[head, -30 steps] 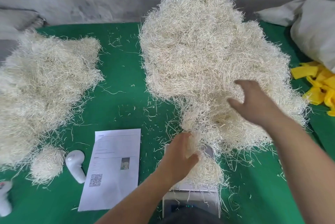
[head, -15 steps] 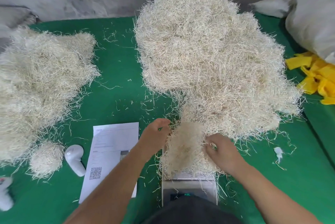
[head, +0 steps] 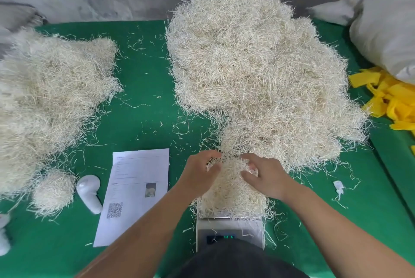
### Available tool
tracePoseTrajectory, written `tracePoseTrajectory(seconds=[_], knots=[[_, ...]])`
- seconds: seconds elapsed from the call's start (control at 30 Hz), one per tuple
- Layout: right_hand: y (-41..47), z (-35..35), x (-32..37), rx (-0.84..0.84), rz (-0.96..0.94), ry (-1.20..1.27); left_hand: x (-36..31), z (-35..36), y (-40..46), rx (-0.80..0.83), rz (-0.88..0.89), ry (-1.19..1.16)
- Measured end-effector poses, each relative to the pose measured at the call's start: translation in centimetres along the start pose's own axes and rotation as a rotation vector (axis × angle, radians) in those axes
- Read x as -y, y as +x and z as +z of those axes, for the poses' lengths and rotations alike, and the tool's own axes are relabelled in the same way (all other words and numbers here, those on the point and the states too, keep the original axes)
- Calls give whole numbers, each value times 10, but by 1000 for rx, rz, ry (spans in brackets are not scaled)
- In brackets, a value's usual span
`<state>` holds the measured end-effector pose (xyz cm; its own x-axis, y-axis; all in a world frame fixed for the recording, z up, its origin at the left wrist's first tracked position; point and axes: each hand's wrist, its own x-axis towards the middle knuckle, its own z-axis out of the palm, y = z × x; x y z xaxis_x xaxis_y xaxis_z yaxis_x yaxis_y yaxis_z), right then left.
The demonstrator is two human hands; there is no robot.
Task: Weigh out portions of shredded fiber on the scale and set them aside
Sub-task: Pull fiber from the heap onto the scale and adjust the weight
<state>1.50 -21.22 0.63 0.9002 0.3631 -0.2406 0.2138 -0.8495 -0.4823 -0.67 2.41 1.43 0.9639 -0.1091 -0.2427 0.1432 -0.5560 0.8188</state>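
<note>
Both hands drawn closer since a half-second earlier: left hand (head: pixel 197 172) and right hand (head: pixel 267 176) curl into the portion (head: pixel 229 190) piled on the scale (head: pixel 229 228). Bulk heap (head: pixel 258 71) just beyond the hands; weighed portions (head: pixel 49 98) well left. Weighing in progress, much unweighed. Sheet (head: pixel 134 192) left of left hand: QR code, text illegible; scale display unreadable.

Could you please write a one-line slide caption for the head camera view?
Left hand and right hand gather a fiber portion on the scale.
</note>
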Motion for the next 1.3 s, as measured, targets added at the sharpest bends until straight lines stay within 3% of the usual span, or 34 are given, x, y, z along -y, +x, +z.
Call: tracePoseTrajectory(seconds=[0.17, 0.3, 0.47, 0.57, 0.77, 1.3], knots=[[-12, -6, -16, 48, 37, -113, 10, 0, -5, -44, -12, -3], [-16, -7, -16, -114, 81, 89, 9, 3, -10, -9, -27, -47], [-22, -4, -4, -231, 81, 168, 1, 5, -13, -12, 40, -35], [-31, -5, 7, -219, -26, 142, 0, 3, -19, 9, 122, 10], [-45, 0, 24, -185, -179, 53, 5, 9, -34, 12, 262, 327], [-58, 8, 29, -183, -156, 23, 1, 3, -58, 5, 236, 271]])
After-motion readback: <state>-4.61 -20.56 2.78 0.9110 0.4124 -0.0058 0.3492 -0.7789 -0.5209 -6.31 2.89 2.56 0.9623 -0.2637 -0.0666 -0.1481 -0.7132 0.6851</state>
